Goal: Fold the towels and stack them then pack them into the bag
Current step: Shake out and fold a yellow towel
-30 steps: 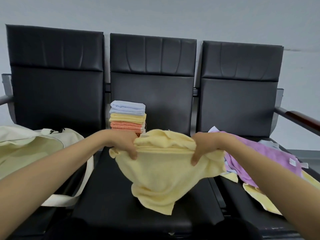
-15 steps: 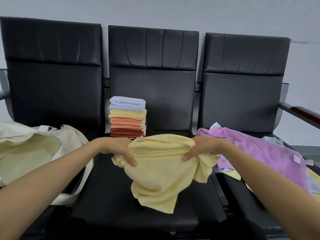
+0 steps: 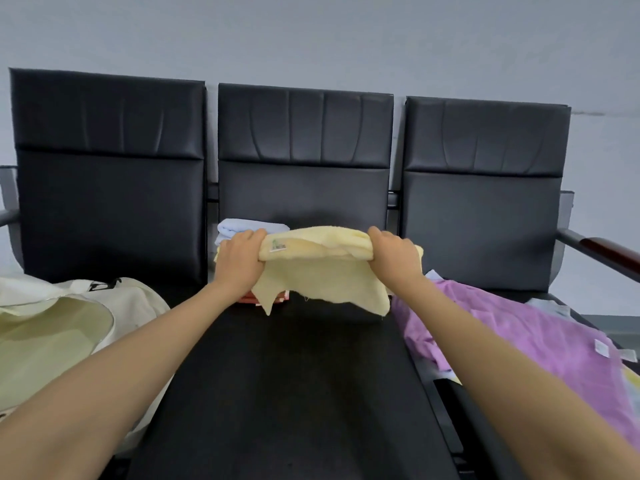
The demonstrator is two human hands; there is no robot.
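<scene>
A pale yellow towel (image 3: 318, 275) hangs in the air over the middle seat, stretched between both hands. My left hand (image 3: 240, 259) grips its left top edge near a small label. My right hand (image 3: 393, 256) grips its right top edge. Behind the towel, at the back of the middle seat, stands the stack of folded towels (image 3: 235, 230); only its light blue top and a bit of orange at the bottom show. The cream cloth bag (image 3: 69, 327) lies open on the left seat.
A purple towel (image 3: 526, 344) lies crumpled on the right seat over other unfolded towels. Three black padded chairs (image 3: 304, 393) stand in a row against a grey wall. A wooden armrest (image 3: 609, 251) sticks out at far right.
Both hands have raised the yellow towel and carried it away from me, up in front of the stack. The towel now hangs shorter and is pulled wider between the hands.
</scene>
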